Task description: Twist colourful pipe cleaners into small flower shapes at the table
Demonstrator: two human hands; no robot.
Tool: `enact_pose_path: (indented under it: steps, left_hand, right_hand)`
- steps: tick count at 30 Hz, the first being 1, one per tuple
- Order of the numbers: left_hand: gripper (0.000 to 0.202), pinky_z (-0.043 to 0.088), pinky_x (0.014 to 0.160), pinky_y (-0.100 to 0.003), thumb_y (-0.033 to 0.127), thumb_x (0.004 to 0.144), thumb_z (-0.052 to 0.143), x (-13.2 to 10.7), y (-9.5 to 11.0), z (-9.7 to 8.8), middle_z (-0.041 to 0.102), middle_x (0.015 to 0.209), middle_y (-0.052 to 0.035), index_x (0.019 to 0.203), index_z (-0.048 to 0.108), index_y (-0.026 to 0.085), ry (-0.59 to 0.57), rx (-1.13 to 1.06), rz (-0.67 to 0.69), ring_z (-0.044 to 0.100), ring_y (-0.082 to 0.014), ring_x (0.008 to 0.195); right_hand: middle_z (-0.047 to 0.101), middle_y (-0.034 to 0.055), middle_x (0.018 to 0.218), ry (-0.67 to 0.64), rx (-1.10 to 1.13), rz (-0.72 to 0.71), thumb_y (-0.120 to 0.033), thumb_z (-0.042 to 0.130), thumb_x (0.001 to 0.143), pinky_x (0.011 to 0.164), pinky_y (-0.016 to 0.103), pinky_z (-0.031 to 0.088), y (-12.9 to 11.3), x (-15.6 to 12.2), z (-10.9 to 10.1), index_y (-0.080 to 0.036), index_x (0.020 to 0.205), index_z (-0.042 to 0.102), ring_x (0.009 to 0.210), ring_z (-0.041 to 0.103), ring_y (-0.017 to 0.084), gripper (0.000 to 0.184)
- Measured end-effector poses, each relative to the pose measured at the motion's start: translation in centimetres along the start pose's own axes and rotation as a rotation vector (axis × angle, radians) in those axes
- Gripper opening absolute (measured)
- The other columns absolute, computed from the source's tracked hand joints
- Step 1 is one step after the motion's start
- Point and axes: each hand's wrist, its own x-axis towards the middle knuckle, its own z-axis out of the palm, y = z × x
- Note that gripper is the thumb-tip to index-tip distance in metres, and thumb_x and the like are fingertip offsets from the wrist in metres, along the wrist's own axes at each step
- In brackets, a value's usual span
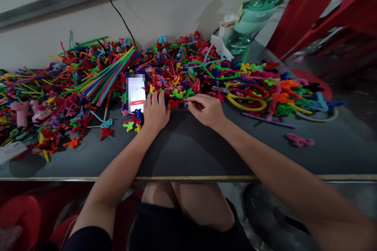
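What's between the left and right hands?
Head view: a red pipe cleaner, looped at its left end, bridges the gap between left hand and right hand, which pinches it.

Head camera looks steeply down, close over the table (188,157).

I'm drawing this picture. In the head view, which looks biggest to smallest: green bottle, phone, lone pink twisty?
1. green bottle, largest though farthest back
2. phone
3. pink twisty, smallest
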Motion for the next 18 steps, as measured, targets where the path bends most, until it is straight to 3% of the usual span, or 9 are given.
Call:
enact_pose_path:
  steps: [10,14,18]
  left_hand:
    - [0.066,0.036,0.108,-0.052,0.029,0.079,0.06,1.3,-0.4,0.7,0.048,0.138,-0.0227,0.138,0.042,0.006,-0.121,0.118,0.062,0.032,-0.0423,0.137]
    - [0.061,0.038,0.105,-0.051,0.03,0.084,0.054,1.8,-0.2,1.1,0.044,0.14,-0.0259,0.138,0.042,0.004,-0.109,0.157,0.057,0.034,-0.0416,0.136]
    - [0.054,0.037,0.106,-0.053,0.018,0.082,0.053,1.7,0.1,0.8,0.042,0.142,-0.0252,0.134,0.047,0.007,-0.027,0.128,0.052,0.034,-0.0417,0.136]
  right_hand:
    - [0.071,0.0058,0.075,0.0,-0.006,-0.069,-0.026,0.052,0.085,0.055,0.025,0.045,0.6,-0.2,0.7,-0.016,0.087,0.073,0.058,0.06,0.013,0.023]
    - [0.071,0.0053,0.075,-0.01,-0.015,-0.054,-0.026,0.053,0.085,0.055,0.025,0.045,0.7,-0.2,0.9,-0.017,0.086,0.073,0.058,0.06,0.013,0.023]
    - [0.072,0.0057,0.078,-0.021,-0.006,-0.004,-0.027,0.053,0.085,0.056,0.026,0.045,0.8,0.0,0.8,-0.017,0.086,0.073,0.059,0.06,0.014,0.022]
